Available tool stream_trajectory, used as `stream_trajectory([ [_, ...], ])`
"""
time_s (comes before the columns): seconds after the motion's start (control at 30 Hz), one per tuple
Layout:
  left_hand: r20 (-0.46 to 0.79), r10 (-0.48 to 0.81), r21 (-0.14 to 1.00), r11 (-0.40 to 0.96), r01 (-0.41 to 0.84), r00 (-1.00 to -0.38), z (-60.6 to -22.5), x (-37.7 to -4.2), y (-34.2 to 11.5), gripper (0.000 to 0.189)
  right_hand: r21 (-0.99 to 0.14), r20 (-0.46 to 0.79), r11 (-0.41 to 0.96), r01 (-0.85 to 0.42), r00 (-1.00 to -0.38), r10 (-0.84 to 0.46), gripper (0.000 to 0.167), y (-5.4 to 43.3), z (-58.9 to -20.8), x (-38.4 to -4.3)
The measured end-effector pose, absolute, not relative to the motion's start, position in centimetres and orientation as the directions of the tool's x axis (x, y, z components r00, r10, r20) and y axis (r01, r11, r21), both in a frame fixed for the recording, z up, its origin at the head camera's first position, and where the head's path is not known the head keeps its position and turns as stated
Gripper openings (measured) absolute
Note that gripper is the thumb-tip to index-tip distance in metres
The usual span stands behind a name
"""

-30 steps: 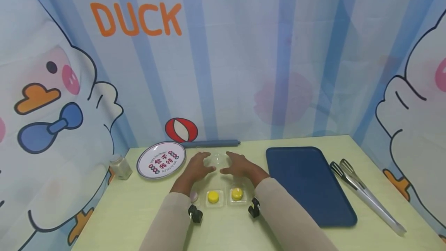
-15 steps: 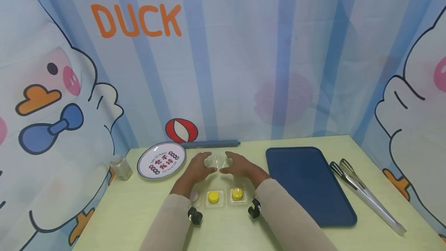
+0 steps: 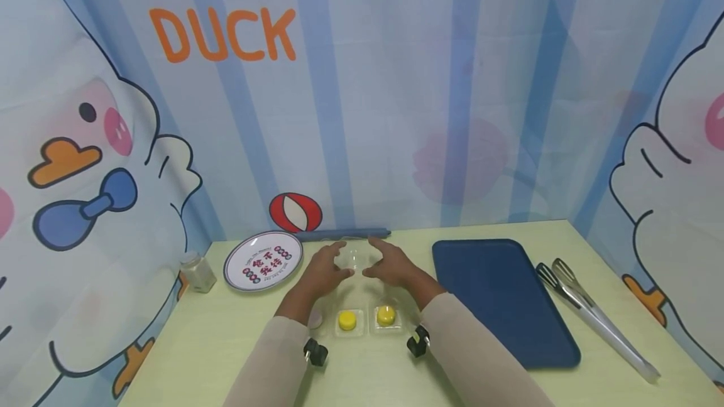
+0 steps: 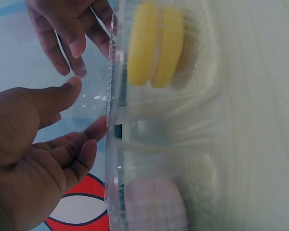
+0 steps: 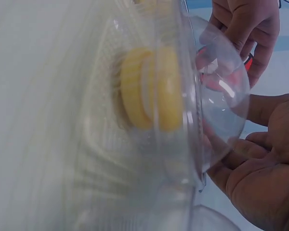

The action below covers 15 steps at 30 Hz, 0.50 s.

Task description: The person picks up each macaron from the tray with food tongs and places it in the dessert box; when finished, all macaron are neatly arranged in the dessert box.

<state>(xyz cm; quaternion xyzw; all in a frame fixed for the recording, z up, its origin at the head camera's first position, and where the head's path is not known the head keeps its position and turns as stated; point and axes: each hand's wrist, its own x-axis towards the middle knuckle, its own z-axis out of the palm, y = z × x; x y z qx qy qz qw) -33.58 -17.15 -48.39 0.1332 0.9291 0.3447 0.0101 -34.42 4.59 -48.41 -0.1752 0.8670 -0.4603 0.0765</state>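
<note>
In the head view my left hand [image 3: 327,270] and right hand [image 3: 394,266] stand on either side of a clear plastic dome [image 3: 353,259], with thumbs and fingers spread. The dome belongs to a clear packaging box with square compartments, where two yellow macarons [image 3: 347,320] and a pale pink macaron [image 3: 315,319] lie on the near side. My left fingertips seem to touch the box's edge in the left wrist view; neither hand grips anything plainly. The right wrist view shows a yellow macaron [image 5: 135,89] through clear plastic beside a dome [image 5: 224,113]. Exact contact there is unclear.
A white printed plate [image 3: 263,261] and a shaker [image 3: 197,272] are at the left. A blue-grey rod [image 3: 345,233] lies along the back edge. To the right are a dark blue tray [image 3: 503,300] and metal tongs [image 3: 599,322], before a duck-print curtain [image 3: 396,93].
My right hand has shifted slightly right, and the gap between the two hands is a little wider. The clear dome stood out more half a second ago. The macarons have stayed put.
</note>
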Motion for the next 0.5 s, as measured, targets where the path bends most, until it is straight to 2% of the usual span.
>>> stream_trajectory([
  [0.27, 0.13, 0.255, 0.64, 0.716, 0.278, -0.958, -48.3, -33.3, -16.9, 0.067, -0.845, 0.089, 0.471, -0.254, -0.934, -0.345, 0.08, 4.8, -47.6, -33.5],
  [0.5, 0.17, 0.253, 0.649, 0.699, 0.302, -0.952, -48.1, -32.9, -17.2, 0.077, -0.844, 0.172, 0.446, -0.297, -0.939, -0.298, 0.071, 4.7, -47.7, -33.0],
])
